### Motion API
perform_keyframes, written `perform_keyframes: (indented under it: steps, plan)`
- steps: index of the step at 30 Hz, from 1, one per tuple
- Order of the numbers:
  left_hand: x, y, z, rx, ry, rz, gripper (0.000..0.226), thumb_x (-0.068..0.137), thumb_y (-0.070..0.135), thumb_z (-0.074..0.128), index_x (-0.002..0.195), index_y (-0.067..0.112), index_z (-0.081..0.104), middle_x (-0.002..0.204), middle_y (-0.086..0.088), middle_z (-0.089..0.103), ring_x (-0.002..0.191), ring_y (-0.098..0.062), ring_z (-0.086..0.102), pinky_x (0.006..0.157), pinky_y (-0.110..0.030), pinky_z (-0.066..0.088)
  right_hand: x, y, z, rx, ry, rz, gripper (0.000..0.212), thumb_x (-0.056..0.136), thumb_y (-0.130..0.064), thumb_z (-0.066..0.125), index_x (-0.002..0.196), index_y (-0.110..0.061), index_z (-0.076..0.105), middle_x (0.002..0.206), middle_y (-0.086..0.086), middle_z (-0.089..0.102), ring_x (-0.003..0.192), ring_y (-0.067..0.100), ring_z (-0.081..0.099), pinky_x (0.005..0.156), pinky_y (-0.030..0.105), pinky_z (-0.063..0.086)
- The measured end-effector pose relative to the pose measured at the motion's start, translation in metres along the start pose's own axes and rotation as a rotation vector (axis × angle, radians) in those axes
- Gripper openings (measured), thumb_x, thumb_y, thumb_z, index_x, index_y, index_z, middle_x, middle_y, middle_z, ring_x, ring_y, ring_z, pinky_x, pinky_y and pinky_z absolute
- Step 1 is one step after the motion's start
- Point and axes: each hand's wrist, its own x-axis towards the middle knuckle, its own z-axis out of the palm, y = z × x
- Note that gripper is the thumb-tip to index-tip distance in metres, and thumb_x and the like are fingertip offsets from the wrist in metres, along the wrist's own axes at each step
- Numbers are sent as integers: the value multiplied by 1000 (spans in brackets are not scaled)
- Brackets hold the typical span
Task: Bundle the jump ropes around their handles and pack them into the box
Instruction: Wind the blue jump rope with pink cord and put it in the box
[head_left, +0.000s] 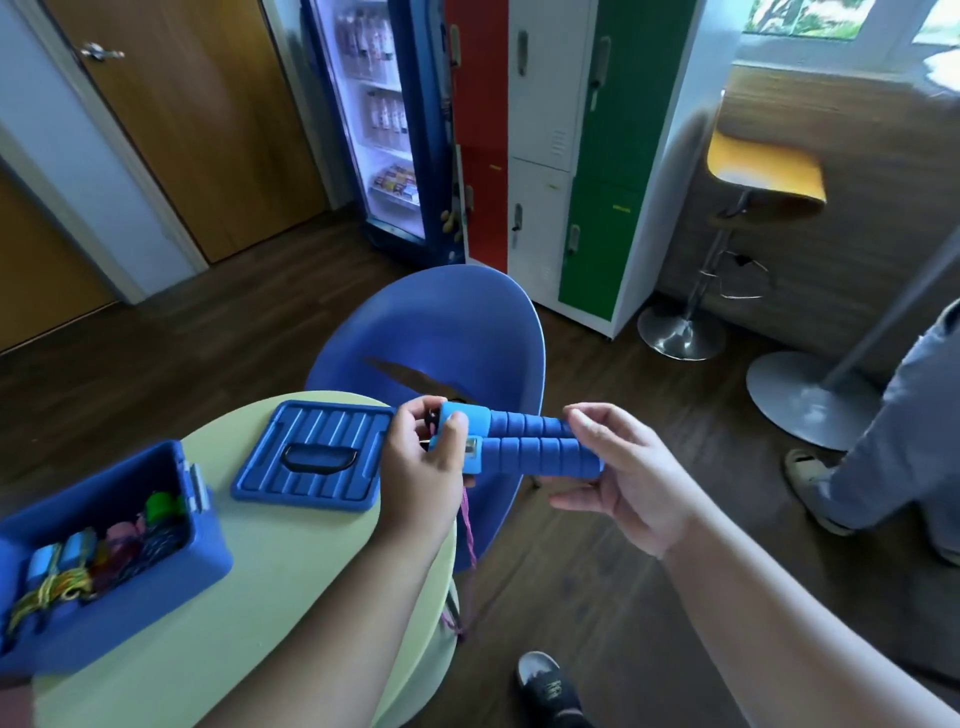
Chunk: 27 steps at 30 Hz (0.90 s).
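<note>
Both hands are up off the pale green round surface right now, holding the pair of blue foam-grip jump rope handles side by side just past its far right edge. The left hand is wrapped around the light-blue plastic cap end with the thumb on top. The right hand has its fingers pinching the opposite foam tips. The handles' long axis runs left to right between the two hands, pretty much level. The purple braided rope drops out below the left hand and hangs loose past the surface's edge toward the floor, so as far as I can see none of it is wound on yet.

That's the bit that matters imo: the slack comes off the cap end, on the left hand's side. My guess is the right hand has to let go and fetch it to wrap across the handles.

The open blue plastic box sits at the left edge of the surface with bundled ropes inside, nearer the left hand. Its blue ribbed lid lies flat by the far edge, between the box and the hands.
</note>
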Motion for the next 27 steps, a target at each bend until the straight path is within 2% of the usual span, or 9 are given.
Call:
perform_keyframes:
  steps: [2,4,8,10,13,17,21,24,27]
  plan:
    - [-2,-2,4,17,37,34,17,99,18,63,115,15,63,107,-10,69,82,-7,68,56,-12,50,-1,6,8,6,85,-23,36,86,-29,75,114,-11,61,100,12,69,75,26,71,54,33,58]
    - [-4,-3,6,15,55,52,17,100,17,63,116,14,62,108,-10,69,86,-11,67,57,-11,50,0,8,13,39,154,-40,22,95,-20,70,113,-12,60,100,12,68,73,21,69,53,30,56]
    - [-10,1,6,6,68,108,18,100,14,63,117,12,61,105,-5,67,80,2,67,58,-9,50,3,13,18,76,189,-4,14,102,-15,61,116,-15,61,105,8,68,77,17,71,56,32,57]
    - [-11,0,2,19,77,123,17,100,15,63,117,14,61,104,-3,68,82,3,68,60,-10,50,3,14,21,65,149,5,17,104,-19,59,121,-17,60,106,7,67,75,17,70,57,34,58]
    - [-8,-4,-8,12,68,98,15,101,19,62,116,20,61,108,-5,69,90,-9,71,65,-15,54,3,13,24,-79,118,-35,15,106,-26,56,119,-19,55,101,9,66,69,22,70,55,37,58]
    - [-10,-8,-19,-10,65,45,14,102,19,59,116,20,60,109,-10,67,82,-9,71,56,-25,58,7,12,32,-299,90,-154,9,106,-27,53,110,-20,50,87,15,66,63,27,68,52,39,57]
    - [-13,-11,-35,-21,147,34,9,103,21,59,111,25,61,108,-9,68,84,-11,71,58,-31,61,6,14,46,-211,-67,-158,15,101,-21,63,113,-17,55,94,12,63,65,26,65,62,43,59]
    - [-14,-11,-53,-11,200,30,8,103,23,59,111,25,61,107,-7,69,85,-11,72,60,-31,61,11,19,56,-160,-175,-101,20,97,-10,68,113,-15,56,102,13,61,68,29,64,61,39,58]
    - [-22,-10,-77,-102,203,-28,16,108,33,49,116,27,62,105,-2,70,86,-17,73,62,-36,62,17,24,73,-120,-223,-52,19,97,-10,68,111,-13,57,104,15,61,68,31,63,60,38,57]
